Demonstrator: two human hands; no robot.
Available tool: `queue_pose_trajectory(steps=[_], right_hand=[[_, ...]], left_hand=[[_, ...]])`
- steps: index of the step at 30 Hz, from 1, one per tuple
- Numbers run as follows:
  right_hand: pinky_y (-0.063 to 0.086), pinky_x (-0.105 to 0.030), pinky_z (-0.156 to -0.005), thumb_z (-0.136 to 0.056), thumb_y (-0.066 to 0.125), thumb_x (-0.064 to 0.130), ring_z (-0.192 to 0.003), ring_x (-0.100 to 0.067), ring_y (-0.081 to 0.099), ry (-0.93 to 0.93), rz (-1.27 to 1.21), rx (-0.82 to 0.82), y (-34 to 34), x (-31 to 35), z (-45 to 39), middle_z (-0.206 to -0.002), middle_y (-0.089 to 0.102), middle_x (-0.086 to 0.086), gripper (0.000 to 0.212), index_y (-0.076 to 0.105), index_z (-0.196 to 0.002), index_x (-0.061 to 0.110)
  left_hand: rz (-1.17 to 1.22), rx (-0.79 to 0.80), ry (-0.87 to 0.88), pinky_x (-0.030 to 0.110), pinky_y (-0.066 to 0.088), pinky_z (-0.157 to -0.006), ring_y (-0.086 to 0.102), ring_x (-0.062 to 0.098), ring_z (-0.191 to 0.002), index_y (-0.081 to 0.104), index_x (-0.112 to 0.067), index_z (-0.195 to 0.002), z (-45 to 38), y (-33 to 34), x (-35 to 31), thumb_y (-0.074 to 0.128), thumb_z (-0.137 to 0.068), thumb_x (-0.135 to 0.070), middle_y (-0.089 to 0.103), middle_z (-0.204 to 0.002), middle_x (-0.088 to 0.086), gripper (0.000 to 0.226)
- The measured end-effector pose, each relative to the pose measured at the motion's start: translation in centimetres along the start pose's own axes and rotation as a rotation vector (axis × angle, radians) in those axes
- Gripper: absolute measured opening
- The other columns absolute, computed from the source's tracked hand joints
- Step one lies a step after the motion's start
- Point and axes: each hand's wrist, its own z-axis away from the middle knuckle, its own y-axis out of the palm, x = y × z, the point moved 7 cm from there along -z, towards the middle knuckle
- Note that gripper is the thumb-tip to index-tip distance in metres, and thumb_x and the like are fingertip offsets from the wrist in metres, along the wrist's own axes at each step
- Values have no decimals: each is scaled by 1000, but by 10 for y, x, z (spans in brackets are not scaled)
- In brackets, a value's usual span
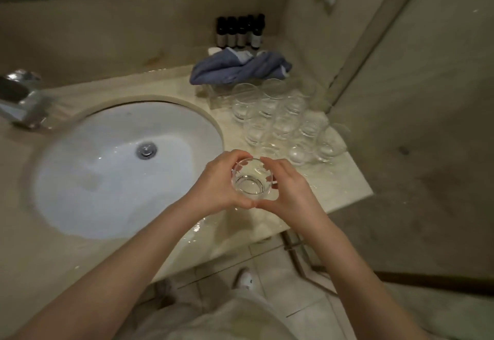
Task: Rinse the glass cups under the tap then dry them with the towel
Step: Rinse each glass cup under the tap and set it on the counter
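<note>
Cup: one clear glass cup (251,179) is held upright, mouth up, between both hands, over the worktop's front strip just right of the sink.
Left hand: the left hand (217,182) is wrapped round the cup's left side, fingers curled over the far rim and thumb along the near side.
Right hand: the right hand (287,184) is clamped on the cup's right side in the same way; the two thumbs meet at the near edge of the cup.
Other cups: a cluster of glass cups (283,123) stands on the right part of the worktop, from near the right edge back towards the towel; they stand close together, some touching. Whether each one is upright or upturned I cannot tell.
Towel: a blue towel (240,68) lies crumpled at the back right of the worktop, just behind the cluster.
Tap: the chrome tap (24,101) sits at the back left of the worktop, behind the sink; it is blurred.
Sink: the white oval sink (80,179) is set into the left and middle of the worktop, its drain (146,150) near the centre, with wet patches in the bowl.
Worktop: the pale stone worktop (344,187) shows puddles along its front edge below the hands.
Bottles: small dark bottles (239,32) stand in a row against the back wall, behind the towel.
Floor: a white shoe (244,278) shows on the tiled floor below the worktop's front edge.
</note>
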Motion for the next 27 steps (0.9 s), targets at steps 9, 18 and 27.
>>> queue_pose_trajectory(steps=[9,18,27], right_hand=[[51,-41,-91,-66,88,17,-110,-24,56,54,30,-72,-56,-64,23,-129,51,-10,86,45,-140,9],[50,-40,-90,-68,87,20,-113,-29,57,111,106,-138,-91,-110,27,-130,49,-13,84,44,-140,6],[44,-35,-92,-73,84,20,-117,-30,54,180,106,-142,-90,-140,22,-131,49,-13,81,43,-141,7]], left_hand=[[-127,16,75,14,39,-88,53,12,-106,59,-21,-131,-32,72,-52,97,-50,-22,49,-112,-5,89],[-211,54,97,19,37,-94,51,19,-114,54,-17,-138,-70,123,-79,97,-52,-26,47,-123,4,95],[-346,103,48,30,42,-99,52,25,-121,49,-14,-142,-89,149,-87,94,-58,-26,50,-132,11,95]])
